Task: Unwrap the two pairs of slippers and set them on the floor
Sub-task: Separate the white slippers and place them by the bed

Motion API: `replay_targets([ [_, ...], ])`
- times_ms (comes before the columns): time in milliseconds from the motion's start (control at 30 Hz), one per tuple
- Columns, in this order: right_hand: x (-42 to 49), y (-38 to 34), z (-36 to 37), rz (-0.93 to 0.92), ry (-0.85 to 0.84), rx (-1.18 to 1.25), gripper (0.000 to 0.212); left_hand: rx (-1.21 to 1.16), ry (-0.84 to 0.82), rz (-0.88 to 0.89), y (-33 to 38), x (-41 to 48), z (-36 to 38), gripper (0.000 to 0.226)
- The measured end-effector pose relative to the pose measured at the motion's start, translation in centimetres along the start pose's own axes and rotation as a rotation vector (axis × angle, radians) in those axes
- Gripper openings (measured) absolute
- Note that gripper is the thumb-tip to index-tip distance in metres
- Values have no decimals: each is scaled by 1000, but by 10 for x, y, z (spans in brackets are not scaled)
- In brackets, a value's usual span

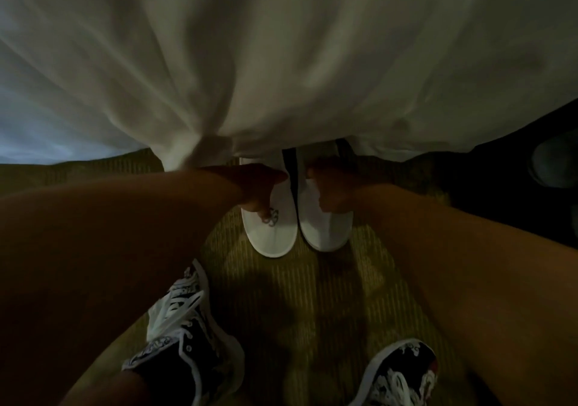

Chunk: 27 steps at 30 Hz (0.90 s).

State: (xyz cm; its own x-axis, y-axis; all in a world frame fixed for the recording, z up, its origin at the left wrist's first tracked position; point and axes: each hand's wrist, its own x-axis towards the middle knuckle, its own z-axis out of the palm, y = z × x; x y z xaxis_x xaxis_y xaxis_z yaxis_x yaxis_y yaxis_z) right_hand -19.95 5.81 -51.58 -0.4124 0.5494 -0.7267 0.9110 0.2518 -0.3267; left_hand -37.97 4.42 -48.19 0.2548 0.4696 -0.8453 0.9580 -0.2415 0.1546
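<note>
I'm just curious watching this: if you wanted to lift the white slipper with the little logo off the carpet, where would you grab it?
Probably by the upper band of the logo slipper, pinched from above where the left hand already rests. It lies flat, sole down, rounded toe toward the person, heel under the white bedding, so the back is covered.

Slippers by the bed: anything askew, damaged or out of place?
Nothing stands out. The two white slippers lie side by side on the carpet, toes toward the camera, heels tucked under the hanging bedsheet. Left hand and right hand rest on them.
</note>
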Motion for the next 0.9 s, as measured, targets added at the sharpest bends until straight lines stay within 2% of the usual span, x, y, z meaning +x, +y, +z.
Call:
replay_targets([
  [100, 1, 4, -4, 2, -53, -10, 80, -24, 25, -42, -2, 0, -3, 114],
  [300, 3, 10, -2, 49, -16, 57, 98, -47, 66, -51, 2, 1, -7, 99],
  [433, -1, 15, 3, 74, 98, 257, 80, -64, 87, -37, 4, 1, -4, 97],
  [567, -8, 15, -5, -29, 224, 159, 52, -162, 152, -55, 1, 0, -4, 89],
  [633, -13, 17, -12, -80, 255, 160, 51, -207, 237, -64, -3, 1, -5, 77],
  [700, -19, 20, -16, 4, 191, 210, 65, -217, 265, -58, -6, 0, -5, 76],
  [800, -24, 16, -19, 55, 73, 69, 85, -39, 140, -52, -7, -4, -1, 100],
  [833, -23, 11, -19, 22, 48, -6, 88, 35, 107, -54, -7, -4, 1, 107],
  [900, -21, 2, -18, -32, -5, -91, 80, 112, 70, -51, -8, -2, 5, 104],
])
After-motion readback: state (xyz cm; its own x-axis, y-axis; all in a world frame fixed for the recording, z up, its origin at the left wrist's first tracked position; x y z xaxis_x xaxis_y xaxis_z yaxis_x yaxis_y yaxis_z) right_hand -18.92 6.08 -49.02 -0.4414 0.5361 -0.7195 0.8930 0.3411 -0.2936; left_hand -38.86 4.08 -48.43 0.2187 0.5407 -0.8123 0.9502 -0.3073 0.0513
